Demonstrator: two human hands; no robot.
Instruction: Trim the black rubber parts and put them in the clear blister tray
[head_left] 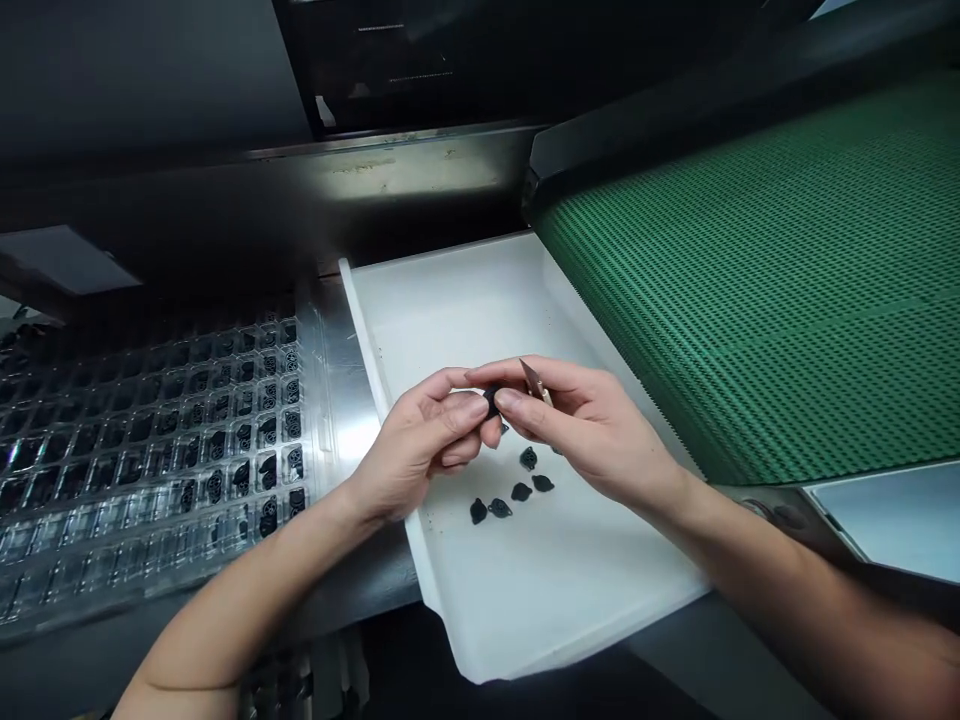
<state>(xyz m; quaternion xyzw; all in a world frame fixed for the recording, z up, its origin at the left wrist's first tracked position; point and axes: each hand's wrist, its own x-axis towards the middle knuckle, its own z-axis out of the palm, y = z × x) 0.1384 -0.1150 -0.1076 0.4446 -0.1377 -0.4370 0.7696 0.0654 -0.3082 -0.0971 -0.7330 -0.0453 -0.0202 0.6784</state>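
Between the fingertips of both hands is a small black plastic part [491, 403], mostly hidden by the fingers. My left hand [431, 430] is closed, pinching it with thumb and forefinger. My right hand [581, 405] also has its thumb against the part, and a craft knife [535, 381] is tucked in its curled fingers, blade pointing up and left. Under the hands is a white tray [465, 300], where several similar black parts [499, 508] lie loose. They are flat with lobed ends.
To the left, clear plastic blister trays [187, 440] hold rows of black parts on a metal surface [356, 400]. A green mesh conveyor belt [787, 280] runs along the right side. Dark machine housing [150, 80] rises behind. A white panel [892, 520] sits at the right edge.
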